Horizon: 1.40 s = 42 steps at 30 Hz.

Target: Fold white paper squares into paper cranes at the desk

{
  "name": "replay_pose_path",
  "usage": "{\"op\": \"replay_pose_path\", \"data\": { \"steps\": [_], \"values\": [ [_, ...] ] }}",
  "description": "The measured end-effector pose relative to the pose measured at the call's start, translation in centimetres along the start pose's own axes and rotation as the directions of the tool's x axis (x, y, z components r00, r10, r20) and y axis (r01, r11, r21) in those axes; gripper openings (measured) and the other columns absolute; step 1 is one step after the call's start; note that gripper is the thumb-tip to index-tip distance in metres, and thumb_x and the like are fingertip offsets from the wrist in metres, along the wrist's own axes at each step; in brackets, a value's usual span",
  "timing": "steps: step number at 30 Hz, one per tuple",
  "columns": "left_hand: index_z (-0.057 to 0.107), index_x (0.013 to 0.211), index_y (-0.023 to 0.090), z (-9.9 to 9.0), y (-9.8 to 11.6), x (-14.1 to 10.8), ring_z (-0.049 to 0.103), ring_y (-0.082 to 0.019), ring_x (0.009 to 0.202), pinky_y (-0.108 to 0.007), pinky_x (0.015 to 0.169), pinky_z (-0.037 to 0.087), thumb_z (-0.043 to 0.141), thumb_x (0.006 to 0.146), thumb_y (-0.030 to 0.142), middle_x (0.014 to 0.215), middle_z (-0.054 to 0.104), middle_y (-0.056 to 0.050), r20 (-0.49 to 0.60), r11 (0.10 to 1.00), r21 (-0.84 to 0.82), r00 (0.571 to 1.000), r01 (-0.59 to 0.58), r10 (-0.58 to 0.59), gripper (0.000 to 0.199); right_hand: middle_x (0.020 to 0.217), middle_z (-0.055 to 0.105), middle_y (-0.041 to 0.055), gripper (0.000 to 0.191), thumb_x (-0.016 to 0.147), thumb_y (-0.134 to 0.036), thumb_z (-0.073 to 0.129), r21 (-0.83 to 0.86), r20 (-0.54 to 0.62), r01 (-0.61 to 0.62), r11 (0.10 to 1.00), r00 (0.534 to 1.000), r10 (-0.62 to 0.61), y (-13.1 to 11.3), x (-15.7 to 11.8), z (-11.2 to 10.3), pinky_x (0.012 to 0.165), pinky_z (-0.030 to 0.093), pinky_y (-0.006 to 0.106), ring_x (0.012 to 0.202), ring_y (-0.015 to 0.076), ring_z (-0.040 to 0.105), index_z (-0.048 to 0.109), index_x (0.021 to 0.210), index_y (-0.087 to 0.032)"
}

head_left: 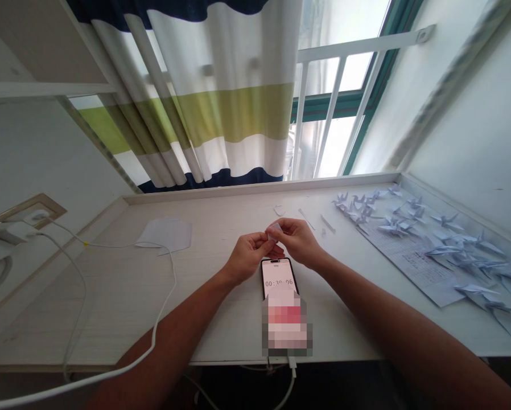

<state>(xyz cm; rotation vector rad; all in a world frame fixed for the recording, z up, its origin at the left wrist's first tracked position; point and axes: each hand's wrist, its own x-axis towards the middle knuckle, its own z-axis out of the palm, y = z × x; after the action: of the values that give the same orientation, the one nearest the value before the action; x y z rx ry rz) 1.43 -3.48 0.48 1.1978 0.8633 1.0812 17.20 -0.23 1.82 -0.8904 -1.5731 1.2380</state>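
Note:
Both my hands are raised together over the desk. My left hand (pixel 249 256) and my right hand (pixel 296 239) pinch a small folded piece of pale paper (pixel 273 230) between their fingertips. Its exact shape is partly hidden by my fingers. Just below my hands lies a smartphone (pixel 276 279) showing a running timer, with its lower part pixelated. To the right, several folded paper cranes (pixel 447 250) rest on a printed sheet (pixel 417 270). Thin paper strips (pixel 306 219) and scraps lie ahead of my hands.
A white cable (pixel 175 279) runs across the pale wooden desk (pixel 110 296) from a wall socket (pixel 25 222) at the left to the phone. A cut white paper sheet (pixel 164 234) lies left of my hands. A raised rim, a striped curtain and a barred window stand behind the desk.

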Motion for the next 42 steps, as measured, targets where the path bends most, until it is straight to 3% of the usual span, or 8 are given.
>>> {"op": "replay_pose_path", "data": {
  "steps": [12, 16, 19, 25, 29, 35, 40, 42],
  "values": [
    [0.070, 0.096, 0.009, -0.5, 0.0, 0.2, 0.076, -0.023, 0.079, -0.040, 0.083, 0.061, 0.082, 0.076, 0.046, 0.088, 0.079, -0.013, 0.006, 1.000, 0.003, 1.000, 0.026, -0.027, 0.043, 0.077, 0.069, 0.0045, 0.038, 0.086, -0.053, 0.069, 0.082, -0.019, -0.003, 0.997, 1.000, 0.004, 0.7, 0.3, -0.5, 0.073, 0.052, 0.032, 0.073, 0.0161, 0.062, 0.070, 0.079, -0.015],
    [0.070, 0.094, 0.009, -0.8, 0.5, 0.2, 0.076, -0.024, 0.078, -0.040, 0.080, 0.061, 0.080, 0.078, 0.046, 0.088, 0.078, -0.015, -0.058, 1.000, 0.026, 0.998, 0.013, -0.011, 0.041, 0.083, 0.069, 0.0056, 0.045, 0.092, -0.059, 0.058, 0.123, -0.142, 0.034, 0.992, 0.990, -0.017, 0.6, 0.6, -1.1, 0.075, 0.056, 0.035, 0.077, 0.0175, 0.065, 0.071, 0.090, -0.017],
    [0.069, 0.093, 0.009, -1.0, 0.6, 0.3, 0.076, -0.024, 0.079, -0.039, 0.078, 0.062, 0.080, 0.080, 0.044, 0.091, 0.078, -0.016, -0.115, 0.999, 0.026, 0.993, 0.017, -0.014, 0.039, 0.077, 0.066, 0.0033, 0.041, 0.090, -0.057, 0.062, 0.002, -0.201, 0.065, 0.998, 0.978, -0.063, 0.5, 0.7, -1.4, 0.070, 0.055, 0.033, 0.069, 0.0160, 0.062, 0.071, 0.094, -0.018],
    [0.071, 0.099, 0.009, -1.1, 0.2, 0.5, 0.077, -0.024, 0.082, -0.039, 0.080, 0.062, 0.078, 0.081, 0.044, 0.097, 0.078, -0.016, -0.059, 0.999, -0.012, 0.998, 0.032, -0.033, 0.040, 0.073, 0.068, 0.0029, 0.037, 0.086, -0.054, 0.068, -0.079, -0.005, 0.023, 0.997, 1.000, -0.023, 0.6, 0.4, -0.8, 0.062, 0.050, 0.029, 0.065, 0.0157, 0.062, 0.069, 0.085, -0.017],
    [0.071, 0.095, 0.009, -0.9, 0.3, 0.4, 0.077, -0.024, 0.081, -0.041, 0.083, 0.061, 0.078, 0.081, 0.044, 0.095, 0.078, -0.015, -0.014, 0.999, -0.018, 0.999, 0.030, -0.030, 0.038, 0.064, 0.063, 0.0005, 0.041, 0.086, -0.055, 0.067, -0.045, 0.004, 0.022, 0.999, 1.000, -0.022, 0.7, 0.4, -0.7, 0.060, 0.046, 0.028, 0.059, 0.0137, 0.057, 0.062, 0.072, -0.018],
    [0.071, 0.098, 0.010, -0.9, 0.1, 0.4, 0.076, -0.026, 0.087, -0.044, 0.088, 0.059, 0.073, 0.085, 0.047, 0.094, 0.078, -0.015, -0.021, 0.998, 0.064, 1.000, 0.019, -0.018, 0.039, 0.070, 0.066, 0.0025, 0.041, 0.088, -0.057, 0.064, -0.095, 0.011, 0.003, 0.995, 1.000, -0.002, 0.6, 0.3, -0.6, 0.062, 0.047, 0.029, 0.064, 0.0153, 0.060, 0.062, 0.076, -0.018],
    [0.066, 0.117, 0.016, -1.5, -0.6, 0.7, 0.073, -0.021, 0.086, -0.034, 0.077, 0.059, 0.074, 0.084, 0.041, 0.101, 0.074, -0.011, -0.185, 0.925, 0.363, 0.964, -0.113, 0.190, 0.042, 0.063, 0.063, 0.0011, 0.044, 0.090, -0.059, 0.060, -0.201, 0.006, -0.004, 0.980, 1.000, 0.006, 0.4, 0.2, -0.8, 0.058, 0.046, 0.028, 0.058, 0.0137, 0.057, 0.060, 0.075, -0.018],
    [0.063, 0.125, 0.022, -1.7, -0.6, 0.7, 0.071, -0.018, 0.084, -0.031, 0.075, 0.058, 0.073, 0.085, 0.038, 0.104, 0.072, -0.008, -0.176, 0.876, 0.448, 0.943, -0.180, 0.284, 0.044, 0.063, 0.063, 0.0012, 0.044, 0.091, -0.058, 0.059, -0.193, 0.015, -0.010, 0.981, 1.000, 0.013, 0.4, 0.3, -1.0, 0.058, 0.047, 0.028, 0.056, 0.0133, 0.057, 0.059, 0.074, -0.018]
  ]
}}
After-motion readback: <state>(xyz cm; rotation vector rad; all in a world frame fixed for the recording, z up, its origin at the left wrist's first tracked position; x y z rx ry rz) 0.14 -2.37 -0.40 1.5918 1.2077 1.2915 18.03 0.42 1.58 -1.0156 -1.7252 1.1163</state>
